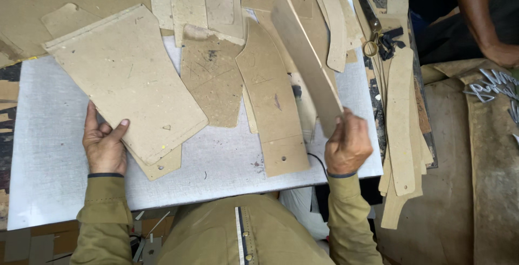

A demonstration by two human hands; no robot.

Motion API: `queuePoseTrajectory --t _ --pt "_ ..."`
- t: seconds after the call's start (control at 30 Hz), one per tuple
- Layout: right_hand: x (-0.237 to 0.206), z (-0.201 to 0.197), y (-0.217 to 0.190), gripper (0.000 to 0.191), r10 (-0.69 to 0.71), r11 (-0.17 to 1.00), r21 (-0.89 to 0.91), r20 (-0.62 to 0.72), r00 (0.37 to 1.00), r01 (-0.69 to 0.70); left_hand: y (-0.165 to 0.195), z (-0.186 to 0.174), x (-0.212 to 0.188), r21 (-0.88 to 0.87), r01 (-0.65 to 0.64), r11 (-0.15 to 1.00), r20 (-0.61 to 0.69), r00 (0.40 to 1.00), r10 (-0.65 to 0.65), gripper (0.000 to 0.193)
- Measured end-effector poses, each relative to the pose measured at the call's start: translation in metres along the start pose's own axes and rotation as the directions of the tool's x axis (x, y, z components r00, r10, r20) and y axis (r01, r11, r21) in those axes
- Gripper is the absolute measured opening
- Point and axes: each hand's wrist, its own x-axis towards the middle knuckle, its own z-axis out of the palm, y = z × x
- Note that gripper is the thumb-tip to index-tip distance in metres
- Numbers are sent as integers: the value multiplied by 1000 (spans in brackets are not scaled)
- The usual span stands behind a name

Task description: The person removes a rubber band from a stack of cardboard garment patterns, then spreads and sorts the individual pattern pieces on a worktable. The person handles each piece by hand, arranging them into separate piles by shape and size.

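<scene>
My left hand [104, 145] grips the near edge of a large brown cardboard pattern piece [127, 78] that lies flat on the grey-white work surface [54, 151], with a second piece under it. My right hand [347, 145] holds a long narrow cardboard strip [303, 54], lifted and tilted up away from me above the other pieces. Between my hands lie flat cardboard patterns, one long with a small hole [273, 103] and one squarish [212, 76].
Many more cardboard patterns cover the far side of the table. Long strips [401, 119] hang over the right edge. Black-handled scissors [370, 19] lie at the far right. Another person's arm [481, 16] reaches in at the top right, near metal clips [494, 86].
</scene>
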Motion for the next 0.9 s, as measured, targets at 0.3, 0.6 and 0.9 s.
queuePoseTrajectory --t 0.3,0.6,0.9 --pt "17 -19 1 23 302 324 849 326 896 -417 2 3 -7 -125 -8 992 71 997 17 67" --pt "-60 50 -2 71 274 956 1 355 894 -293 0 6 -5 -81 -32 996 85 996 39 65" --pt "-70 77 30 27 316 654 425 598 737 -625 5 14 8 492 52 869 -74 997 -18 61"
